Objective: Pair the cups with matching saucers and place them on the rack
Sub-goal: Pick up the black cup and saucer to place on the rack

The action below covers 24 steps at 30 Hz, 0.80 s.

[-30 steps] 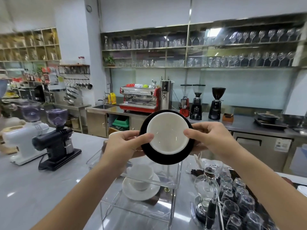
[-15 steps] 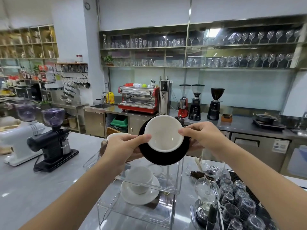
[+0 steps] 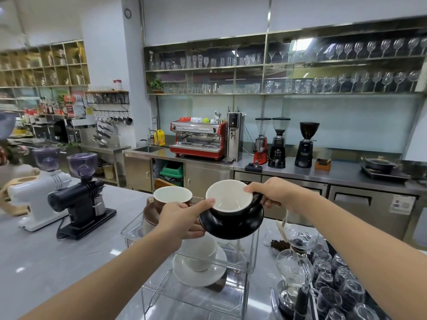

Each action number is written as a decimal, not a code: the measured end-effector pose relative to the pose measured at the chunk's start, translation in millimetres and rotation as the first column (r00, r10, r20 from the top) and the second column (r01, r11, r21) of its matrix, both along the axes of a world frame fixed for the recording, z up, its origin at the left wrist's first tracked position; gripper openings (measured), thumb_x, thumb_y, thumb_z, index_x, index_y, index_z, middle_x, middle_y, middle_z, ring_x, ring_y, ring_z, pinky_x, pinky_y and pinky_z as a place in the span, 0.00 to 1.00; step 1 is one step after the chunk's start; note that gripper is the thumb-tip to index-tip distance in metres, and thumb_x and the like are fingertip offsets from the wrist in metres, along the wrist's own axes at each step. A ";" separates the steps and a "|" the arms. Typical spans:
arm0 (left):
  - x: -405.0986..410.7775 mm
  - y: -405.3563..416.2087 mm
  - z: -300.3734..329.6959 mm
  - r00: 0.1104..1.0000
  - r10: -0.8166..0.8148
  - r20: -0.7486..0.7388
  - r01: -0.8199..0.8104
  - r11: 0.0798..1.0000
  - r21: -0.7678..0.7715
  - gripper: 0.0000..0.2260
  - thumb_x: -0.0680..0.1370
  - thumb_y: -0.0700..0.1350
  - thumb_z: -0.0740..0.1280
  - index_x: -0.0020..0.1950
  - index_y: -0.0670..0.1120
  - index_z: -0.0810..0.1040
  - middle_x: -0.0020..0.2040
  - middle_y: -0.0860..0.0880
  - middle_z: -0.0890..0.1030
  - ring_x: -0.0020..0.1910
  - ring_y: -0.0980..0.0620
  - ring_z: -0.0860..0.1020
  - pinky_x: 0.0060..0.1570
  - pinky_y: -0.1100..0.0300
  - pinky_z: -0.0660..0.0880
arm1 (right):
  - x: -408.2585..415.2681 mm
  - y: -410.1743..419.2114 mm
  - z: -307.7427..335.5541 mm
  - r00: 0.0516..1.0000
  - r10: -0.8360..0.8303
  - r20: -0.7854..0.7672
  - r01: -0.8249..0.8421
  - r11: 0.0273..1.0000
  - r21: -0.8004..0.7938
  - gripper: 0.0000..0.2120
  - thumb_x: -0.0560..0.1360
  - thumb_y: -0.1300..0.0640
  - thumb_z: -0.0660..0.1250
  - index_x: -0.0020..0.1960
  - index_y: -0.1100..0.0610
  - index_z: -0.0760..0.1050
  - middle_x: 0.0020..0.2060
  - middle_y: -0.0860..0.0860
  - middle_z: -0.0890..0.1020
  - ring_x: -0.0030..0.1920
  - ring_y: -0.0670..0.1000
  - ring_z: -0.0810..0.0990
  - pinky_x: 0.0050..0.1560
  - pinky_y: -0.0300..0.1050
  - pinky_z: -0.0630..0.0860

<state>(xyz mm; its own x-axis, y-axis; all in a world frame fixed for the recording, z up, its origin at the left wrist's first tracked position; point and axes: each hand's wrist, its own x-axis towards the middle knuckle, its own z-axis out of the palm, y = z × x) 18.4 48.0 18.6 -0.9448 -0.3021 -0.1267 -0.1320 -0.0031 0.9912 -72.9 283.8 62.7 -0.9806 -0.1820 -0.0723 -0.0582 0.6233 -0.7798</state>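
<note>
A black cup [image 3: 228,202] with a white inside sits on a black saucer [image 3: 233,227], held just above the top of a clear acrylic rack [image 3: 251,250]. My left hand [image 3: 182,218] grips the saucer's left rim, thumb touching the cup's lip. My right hand [image 3: 272,192] pinches the cup's right rim and handle. A brown cup [image 3: 172,195] on a brown saucer [image 3: 147,215] stands on the rack's top level behind my left hand. A white cup [image 3: 198,255] on a white saucer [image 3: 198,273] rests on the lower level.
A black grinder [image 3: 80,197] and a white grinder [image 3: 37,188] stand on the grey counter [image 3: 46,255] to the left. A glass siphon brewer [image 3: 293,271] and several glasses [image 3: 335,287] crowd the right. Back counter holds a red espresso machine [image 3: 198,142].
The black cup and saucer have tipped from facing me to nearly level and dropped lower toward the rack's top, both hands moving with them.
</note>
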 end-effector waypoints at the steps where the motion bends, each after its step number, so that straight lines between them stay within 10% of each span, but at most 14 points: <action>1: -1.3 0.5 -2.5 1.000 0.000 0.017 0.000 1.000 -0.002 0.25 0.66 0.55 0.83 0.47 0.35 0.81 0.36 0.37 0.87 0.34 0.43 0.88 0.27 0.59 0.81 | -3.1 -0.5 -2.5 1.000 0.003 0.018 -0.003 1.000 0.009 0.23 0.66 0.37 0.71 0.39 0.58 0.80 0.25 0.48 0.78 0.22 0.45 0.71 0.22 0.34 0.64; 12: -15.5 -4.4 -18.1 0.993 -0.047 0.107 0.058 0.993 -0.106 0.22 0.68 0.57 0.81 0.45 0.39 0.83 0.33 0.39 0.87 0.32 0.44 0.87 0.27 0.59 0.81 | -25.1 -6.6 -28.8 0.993 0.028 0.113 -0.032 0.999 0.037 0.24 0.68 0.38 0.70 0.47 0.60 0.79 0.36 0.54 0.79 0.39 0.53 0.72 0.43 0.45 0.68; 24: -23.9 -6.6 -28.1 0.990 -0.061 0.128 0.087 0.975 -0.204 0.22 0.69 0.59 0.79 0.45 0.40 0.82 0.32 0.40 0.86 0.30 0.44 0.87 0.26 0.59 0.81 | -28.3 -6.7 -37.6 0.997 0.056 0.060 -0.064 0.988 0.143 0.25 0.70 0.37 0.68 0.41 0.61 0.76 0.35 0.56 0.78 0.36 0.54 0.69 0.43 0.46 0.67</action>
